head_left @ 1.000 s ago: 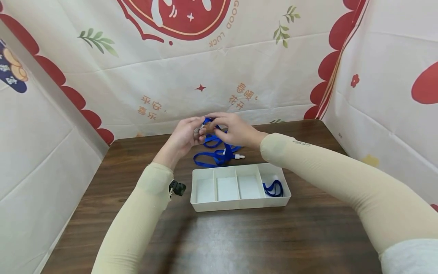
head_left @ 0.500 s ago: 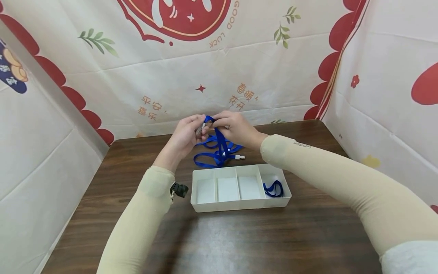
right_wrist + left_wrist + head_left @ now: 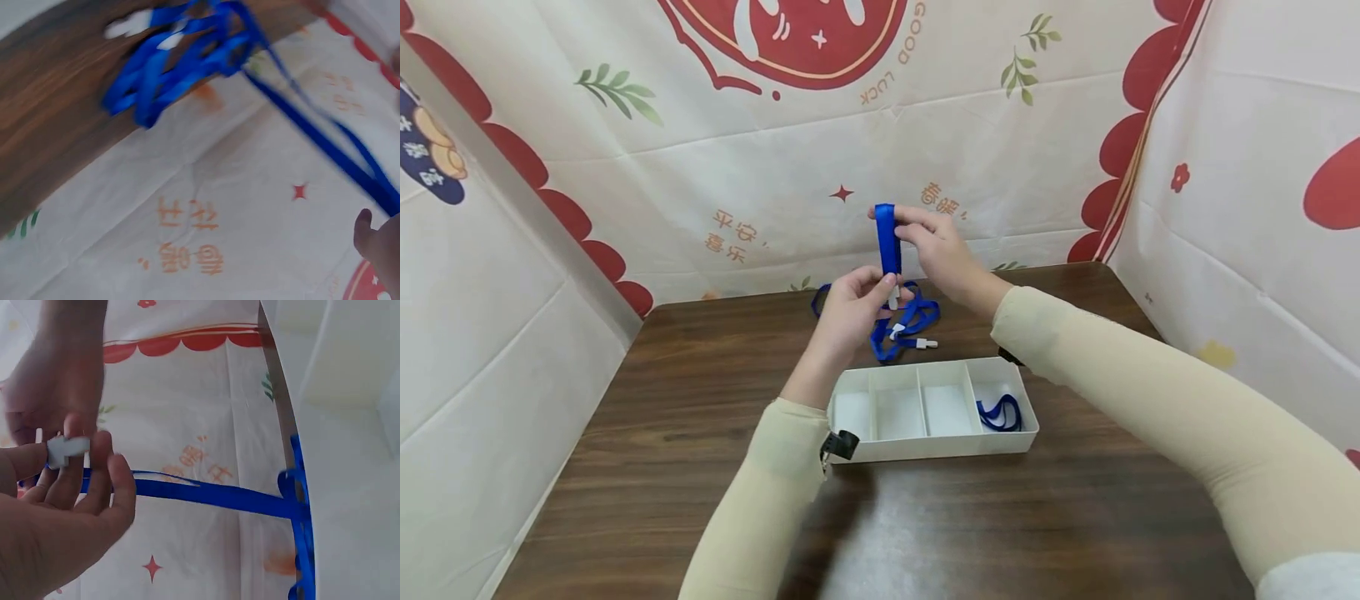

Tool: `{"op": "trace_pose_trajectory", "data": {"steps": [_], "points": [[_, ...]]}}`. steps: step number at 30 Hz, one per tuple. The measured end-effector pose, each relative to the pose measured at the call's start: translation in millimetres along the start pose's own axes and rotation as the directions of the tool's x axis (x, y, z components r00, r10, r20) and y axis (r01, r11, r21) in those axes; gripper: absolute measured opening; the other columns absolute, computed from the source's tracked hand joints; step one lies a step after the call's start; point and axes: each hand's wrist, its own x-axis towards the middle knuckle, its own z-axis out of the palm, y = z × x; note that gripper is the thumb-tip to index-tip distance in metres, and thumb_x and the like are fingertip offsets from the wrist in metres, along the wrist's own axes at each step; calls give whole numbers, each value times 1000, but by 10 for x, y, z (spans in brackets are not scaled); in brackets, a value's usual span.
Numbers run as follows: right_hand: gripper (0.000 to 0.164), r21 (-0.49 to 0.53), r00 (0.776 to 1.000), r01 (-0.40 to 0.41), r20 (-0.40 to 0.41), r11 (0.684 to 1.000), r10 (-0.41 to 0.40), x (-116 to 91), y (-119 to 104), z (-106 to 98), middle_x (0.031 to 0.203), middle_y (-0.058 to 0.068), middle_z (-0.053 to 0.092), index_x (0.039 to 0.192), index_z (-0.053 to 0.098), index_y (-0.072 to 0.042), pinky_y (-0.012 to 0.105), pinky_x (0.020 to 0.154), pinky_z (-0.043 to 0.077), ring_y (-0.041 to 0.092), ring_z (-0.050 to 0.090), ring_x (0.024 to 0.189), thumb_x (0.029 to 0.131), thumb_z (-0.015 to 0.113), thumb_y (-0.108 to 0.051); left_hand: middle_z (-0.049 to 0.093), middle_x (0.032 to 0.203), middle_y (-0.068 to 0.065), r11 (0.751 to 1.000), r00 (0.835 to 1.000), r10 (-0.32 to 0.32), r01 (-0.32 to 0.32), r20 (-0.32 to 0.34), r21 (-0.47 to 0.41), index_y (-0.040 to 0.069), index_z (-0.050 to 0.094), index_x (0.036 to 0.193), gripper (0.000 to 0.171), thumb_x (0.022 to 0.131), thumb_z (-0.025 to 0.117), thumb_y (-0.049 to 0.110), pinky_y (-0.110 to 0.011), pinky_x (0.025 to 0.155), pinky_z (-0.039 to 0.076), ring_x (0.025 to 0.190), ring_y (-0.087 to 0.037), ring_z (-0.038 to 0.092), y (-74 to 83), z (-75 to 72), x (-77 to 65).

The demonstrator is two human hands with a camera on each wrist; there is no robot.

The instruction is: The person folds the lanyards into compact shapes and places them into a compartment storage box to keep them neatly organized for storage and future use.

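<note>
My left hand [image 3: 842, 317] pinches a blue lanyard [image 3: 888, 242] near its white clip [image 3: 62, 450], thumb on top. Higher up, my right hand [image 3: 943, 250] holds the folded end of the strap, which stands upright between both hands. Below them on the table lies a loose tangle of blue lanyards [image 3: 917, 315] with white clips, partly hidden by the left hand. In the right wrist view, a blurred strap [image 3: 312, 131] runs from the tangle up to the right hand, of which only an edge shows.
A white tray [image 3: 925, 448] with several compartments stands in front of the tangle. Its rightmost compartment holds a coiled dark blue lanyard [image 3: 1000, 412]. The left forearm crosses the tray's left end. A printed cloth [image 3: 760, 167] hangs behind the brown table [image 3: 647, 417].
The right hand has risen with the strap, drawing it upright. The left hand has shifted right and slightly down, still holding the clip end. The tangle's strands have shifted.
</note>
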Motion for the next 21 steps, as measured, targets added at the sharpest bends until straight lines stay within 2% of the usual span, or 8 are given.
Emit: {"op": "trace_pose_trajectory", "data": {"steps": [2, 4, 9, 12, 16, 21], "points": [[41, 68, 999, -16, -33, 998, 19, -23, -92, 8, 148, 17, 65, 140, 67, -2, 51, 127, 36, 24, 55, 146, 113, 41, -18, 77, 106, -6, 999, 999, 31, -30, -23, 12, 7, 70, 118, 25, 112, 56, 27, -53, 107, 54, 111, -21, 70, -15, 88, -20], [40, 102, 996, -31, -80, 994, 39, -54, -171, 16, 143, 16, 69, 135, 70, -1, 51, 126, 38, 23, 58, 141, 114, 43, -23, 76, 108, -11, 997, 996, 79, -78, -34, 22, 5, 69, 119, 24, 112, 56, 24, -49, 103, 55, 110, -24, 69, -35, 172, -37], [30, 85, 973, -78, -209, 993, 94, -124, -351, 44, 130, 11, 75, 122, 75, -3, 41, 115, 46, 21, 63, 129, 110, 58, -24, 76, 107, -17, 982, 981, 180, -174, -69, 75, 4, 70, 118, 22, 112, 55, 19, -39, 103, 57, 109, -24, 73, -97, 316, -97], [26, 98, 956, -110, -260, 989, 132, -147, -424, 45, 129, 9, 76, 118, 76, -4, 39, 112, 46, 20, 64, 129, 109, 62, -24, 77, 108, -18, 979, 976, 189, -180, -103, 92, 5, 72, 118, 22, 112, 57, 19, -44, 106, 57, 112, -25, 74, -154, 354, -138], [28, 158, 946, -147, -266, 977, 185, -155, -477, 33, 128, 9, 76, 117, 75, -2, 42, 117, 44, 21, 63, 133, 110, 59, -24, 79, 111, -17, 981, 975, 174, -160, -139, 106, 6, 73, 120, 24, 112, 56, 22, -48, 106, 57, 114, -26, 74, -253, 369, -187], [31, 279, 950, -142, -230, 950, 210, -140, -547, 52, 120, 8, 74, 122, 72, 3, 45, 118, 42, 26, 60, 130, 111, 57, -22, 79, 114, -14, 977, 977, 169, -148, -134, 155, 7, 74, 120, 29, 113, 55, 27, -40, 96, 58, 114, -23, 74, -343, 360, -228]]}}
